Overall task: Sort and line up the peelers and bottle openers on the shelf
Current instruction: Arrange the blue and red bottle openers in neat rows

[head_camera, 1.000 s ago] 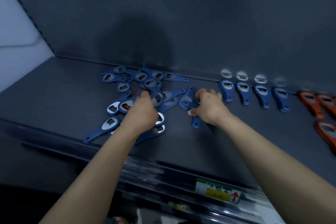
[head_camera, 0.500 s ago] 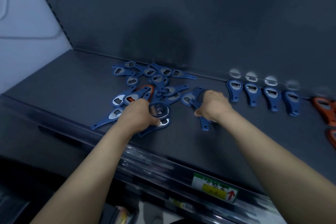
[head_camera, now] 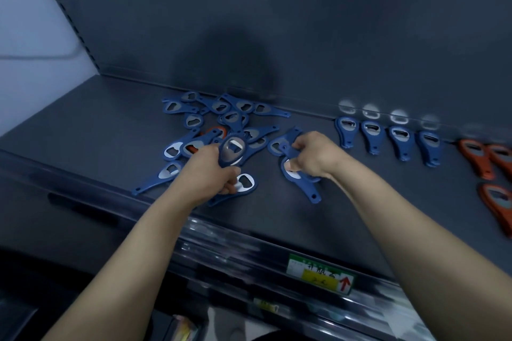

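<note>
A loose heap of several blue bottle openers (head_camera: pixel 230 119) lies on the dark shelf (head_camera: pixel 83 124), with one orange opener (head_camera: pixel 214 130) partly buried in it. My left hand (head_camera: pixel 207 174) grips a blue bottle opener (head_camera: pixel 232 151), its metal head raised above the heap. My right hand (head_camera: pixel 313 155) grips another blue bottle opener (head_camera: pixel 303 184) whose handle points toward me. Further right, several blue openers (head_camera: pixel 388 138) stand in a neat row against the back wall.
Orange openers (head_camera: pixel 487 158) lie at the far right, partly cut off by the frame. A price label (head_camera: pixel 321 275) sits on the shelf's front rail. The shelf's left part is bare dark surface, bounded by the back wall and a white side panel.
My left hand has lifted a blue opener out of the heap, its head now upright. My right hand has closed on a blue opener and drawn it slightly toward me.
</note>
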